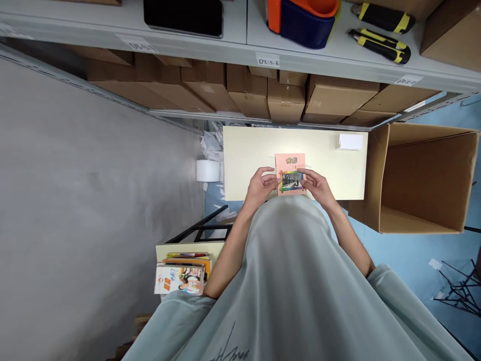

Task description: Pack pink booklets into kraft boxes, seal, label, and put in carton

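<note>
A thin pink book [289, 174] with a black-and-white picture framed in rainbow colours on its cover is at the near edge of the pale table, in front of my body. My left hand [260, 185] pinches its left edge near the thumb, the other fingers loosely curled. On the opposite side, my right hand [317, 187] has its fingertips over the right edge of the cover and grips it there. The cover faces up towards me.
The pale table [248, 150] carries a small white box [349, 142] at its far right. An open cardboard box [421, 175] stands on the right. Ahead are shelves with cartons [285, 100], a phone [183, 17] and utility knives [381, 45]. Stacked books [180, 278] lie at lower left.
</note>
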The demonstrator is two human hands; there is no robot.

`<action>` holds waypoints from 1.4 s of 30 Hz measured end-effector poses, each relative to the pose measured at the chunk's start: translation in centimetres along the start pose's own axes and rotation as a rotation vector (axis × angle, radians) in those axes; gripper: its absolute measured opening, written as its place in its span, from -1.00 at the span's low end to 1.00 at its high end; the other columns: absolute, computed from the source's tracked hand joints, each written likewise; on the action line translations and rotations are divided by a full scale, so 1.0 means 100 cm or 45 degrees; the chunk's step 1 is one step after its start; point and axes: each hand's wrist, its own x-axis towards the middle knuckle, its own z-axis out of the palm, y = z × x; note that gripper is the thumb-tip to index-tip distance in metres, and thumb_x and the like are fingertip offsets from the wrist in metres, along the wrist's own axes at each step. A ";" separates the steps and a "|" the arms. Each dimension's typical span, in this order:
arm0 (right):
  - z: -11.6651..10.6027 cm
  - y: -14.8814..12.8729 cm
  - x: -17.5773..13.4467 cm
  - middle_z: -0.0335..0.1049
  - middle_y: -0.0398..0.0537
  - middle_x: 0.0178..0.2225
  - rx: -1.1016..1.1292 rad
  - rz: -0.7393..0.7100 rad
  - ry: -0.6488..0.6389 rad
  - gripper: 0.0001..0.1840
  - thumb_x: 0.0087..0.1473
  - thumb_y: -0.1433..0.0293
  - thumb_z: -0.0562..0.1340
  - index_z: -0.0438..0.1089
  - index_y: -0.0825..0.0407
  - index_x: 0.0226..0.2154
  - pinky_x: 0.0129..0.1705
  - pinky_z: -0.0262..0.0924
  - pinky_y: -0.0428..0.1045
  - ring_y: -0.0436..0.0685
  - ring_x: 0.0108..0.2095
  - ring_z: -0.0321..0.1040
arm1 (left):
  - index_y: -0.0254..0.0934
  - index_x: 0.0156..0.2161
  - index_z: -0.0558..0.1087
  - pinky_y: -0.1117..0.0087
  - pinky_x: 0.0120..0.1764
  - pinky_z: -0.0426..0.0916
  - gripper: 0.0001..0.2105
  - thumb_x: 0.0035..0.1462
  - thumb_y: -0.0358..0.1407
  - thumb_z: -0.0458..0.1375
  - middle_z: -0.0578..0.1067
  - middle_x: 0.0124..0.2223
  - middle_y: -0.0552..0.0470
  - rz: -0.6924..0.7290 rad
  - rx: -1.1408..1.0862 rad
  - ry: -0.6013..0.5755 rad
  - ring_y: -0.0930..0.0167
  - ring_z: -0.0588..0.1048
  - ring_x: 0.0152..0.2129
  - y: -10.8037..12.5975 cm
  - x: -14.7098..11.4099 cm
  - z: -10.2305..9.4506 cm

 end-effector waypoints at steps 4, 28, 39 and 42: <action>0.013 0.012 0.010 0.65 0.03 0.11 -0.045 -0.012 0.001 -0.07 0.21 0.08 0.42 0.22 -0.07 0.52 -0.02 0.49 0.05 0.12 -0.14 0.57 | -0.24 0.11 0.48 0.27 -0.03 0.57 -0.46 0.06 -0.12 0.47 0.73 -0.01 -0.13 0.046 -0.061 -0.006 0.32 0.70 -0.17 -0.012 0.006 -0.009; 0.193 0.116 0.270 0.68 -0.07 -0.13 -0.460 0.101 -0.065 -0.49 0.20 0.40 0.29 0.52 -0.05 0.20 -0.03 0.55 0.08 0.16 -0.22 0.60 | -0.29 -0.04 0.64 0.10 0.02 0.67 -0.62 -0.02 -0.48 0.27 0.71 -0.08 -0.11 -0.035 0.121 0.611 0.19 0.70 -0.12 -0.109 0.181 -0.223; 0.179 0.129 0.232 0.67 0.06 0.08 -0.417 0.265 -0.031 -0.56 0.21 0.39 0.35 0.55 -0.02 0.15 0.16 0.53 0.16 0.11 -0.19 0.66 | -0.28 -0.01 0.61 0.19 0.14 0.58 -0.66 0.10 -0.47 0.21 0.68 0.06 -0.22 0.006 0.124 0.756 0.31 0.68 -0.06 -0.120 0.175 -0.228; 0.137 0.122 0.184 0.70 0.00 0.01 -0.405 0.190 0.013 -0.64 0.24 0.28 0.35 0.57 -0.06 0.08 0.17 0.51 0.13 0.12 -0.14 0.66 | -0.25 0.03 0.60 0.25 0.10 0.58 -0.68 0.17 -0.40 0.22 0.66 0.11 -0.21 0.040 0.187 0.704 0.32 0.66 -0.05 -0.120 0.146 -0.217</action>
